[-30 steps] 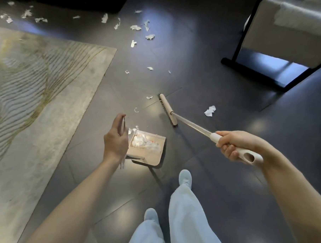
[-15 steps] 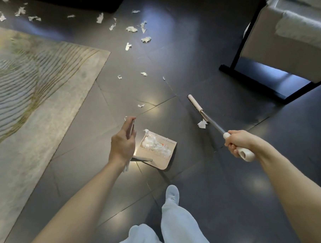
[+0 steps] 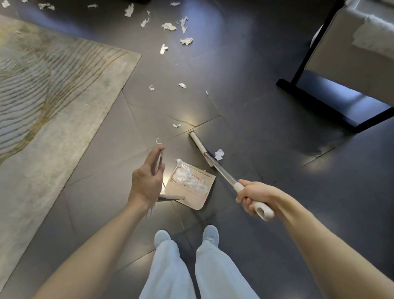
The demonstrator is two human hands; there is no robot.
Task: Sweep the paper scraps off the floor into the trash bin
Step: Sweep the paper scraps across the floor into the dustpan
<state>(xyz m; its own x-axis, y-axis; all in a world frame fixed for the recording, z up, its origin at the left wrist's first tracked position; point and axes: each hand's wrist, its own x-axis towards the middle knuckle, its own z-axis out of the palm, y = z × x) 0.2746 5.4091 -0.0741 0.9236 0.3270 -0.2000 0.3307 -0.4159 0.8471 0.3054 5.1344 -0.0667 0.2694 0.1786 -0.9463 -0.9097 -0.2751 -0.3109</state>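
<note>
A beige dustpan (image 3: 204, 200) rests on the dark tile floor in front of my feet, with a heap of white paper scraps (image 3: 193, 180) inside. My left hand (image 3: 147, 178) grips the top of the dustpan's long handle. My right hand (image 3: 253, 197) grips the white end of the broom handle. The broom head (image 3: 198, 144) lies on the floor just beyond the pan's right side, with one crumpled scrap (image 3: 219, 154) against its bristles. Small scraps (image 3: 177, 125) lie ahead, and several larger ones (image 3: 169, 26) lie farther away. No trash bin is in view.
A large beige patterned rug (image 3: 43, 111) covers the floor on the left. A light sofa on a black metal frame (image 3: 313, 99) stands at the upper right. My two feet in pale shoes (image 3: 186, 236) stand just behind the dustpan.
The broom swung out to the right, caught the crumpled scrap and has drawn it back beside the dustpan. My left hand and the pan stayed roughly put. My feet came together.
</note>
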